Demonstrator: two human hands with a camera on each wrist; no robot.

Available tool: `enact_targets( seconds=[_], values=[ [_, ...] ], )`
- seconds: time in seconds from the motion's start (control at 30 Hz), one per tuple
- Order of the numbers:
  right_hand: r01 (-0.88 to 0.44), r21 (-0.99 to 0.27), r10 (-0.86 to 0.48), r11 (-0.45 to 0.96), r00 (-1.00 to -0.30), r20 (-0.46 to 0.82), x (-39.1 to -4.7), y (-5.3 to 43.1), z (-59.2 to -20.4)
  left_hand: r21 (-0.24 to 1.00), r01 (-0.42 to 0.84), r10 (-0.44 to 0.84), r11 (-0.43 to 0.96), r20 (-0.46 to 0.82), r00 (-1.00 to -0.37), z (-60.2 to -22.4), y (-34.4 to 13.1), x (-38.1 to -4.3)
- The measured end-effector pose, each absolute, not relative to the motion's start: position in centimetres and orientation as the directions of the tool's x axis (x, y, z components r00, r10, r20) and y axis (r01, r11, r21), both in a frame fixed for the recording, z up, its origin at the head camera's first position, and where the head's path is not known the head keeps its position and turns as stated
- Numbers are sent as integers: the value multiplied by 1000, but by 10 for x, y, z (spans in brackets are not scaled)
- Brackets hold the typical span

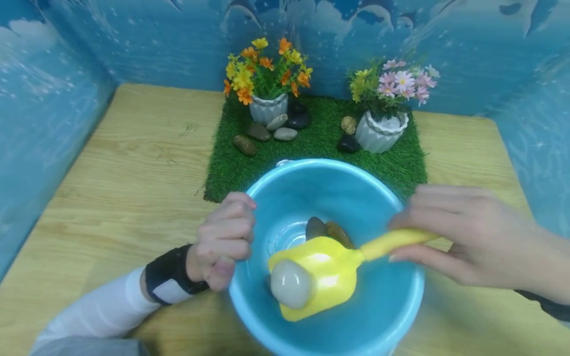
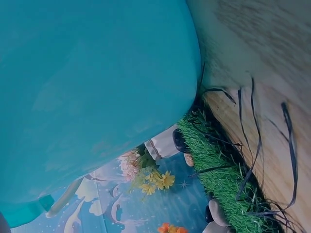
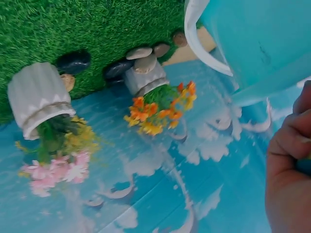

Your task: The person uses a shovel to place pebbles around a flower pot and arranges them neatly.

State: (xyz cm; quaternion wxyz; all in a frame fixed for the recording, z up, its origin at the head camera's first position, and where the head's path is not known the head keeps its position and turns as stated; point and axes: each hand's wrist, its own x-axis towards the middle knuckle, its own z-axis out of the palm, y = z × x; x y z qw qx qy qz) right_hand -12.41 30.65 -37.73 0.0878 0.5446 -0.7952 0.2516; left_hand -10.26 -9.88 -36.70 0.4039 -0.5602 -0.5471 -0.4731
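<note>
Nearest the head camera, a light-blue round plastic bucket (image 1: 387,306); the left hand (image 1: 227,237) curls its fingers at the rim and appears to grip it. Over the bucket, the right hand (image 1: 472,237) holds the handle of a yellow plastic shovel (image 1: 343,264) between thumb and fingers. At the blade's front edge rests a smooth, pale-grey rounded stone (image 1: 291,283); a dark oval stone (image 1: 315,229) lies inside the bucket beyond. The pale stone is presumably hard, dense and slippery, apt to roll; the shovel looks light and stiff, best grasped along the handle and kept level.

Left wrist view: the bucket's outer wall fills the upper left, probably light and slightly flexible, steadiest when held by its rim.

Right wrist view: the right hand, fingers bent, shows partly at the right edge; a green artificial-grass mat (image 3: 141,24) lies well apart.
</note>
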Motion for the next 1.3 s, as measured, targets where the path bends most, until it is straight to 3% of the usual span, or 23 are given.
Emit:
enact_targets(
  seconds=[0.1,0.13,0.43,0.67,0.83,1.03,1.3],
  values=[
    [-880,-307,-787,362,-465,405,-102,259,-283,67,995,233,-72,971,-48,-367,-99,-103],
    [-869,-301,-776,393,-489,398,-100,258,-273,67,995,233,-72,971,-48,-367,-98,-103],
    [-677,-203,-591,707,-724,355,-115,306,-270,45,995,219,-84,975,-25,-364,-95,-106],
    [-380,-148,-334,913,-905,265,-128,301,-276,40,996,211,-83,977,-21,-364,-94,-106],
    [-335,-157,-295,929,-927,232,-146,310,-308,37,995,211,-88,977,-17,-365,-95,-105],
    [-293,-207,-283,933,-956,78,-166,327,-347,53,996,223,-78,974,-34,-367,-98,-102],
    [-210,-326,-258,922,-960,-112,-181,333,-357,38,996,206,-75,978,-22,-367,-97,-103]
  ],
)
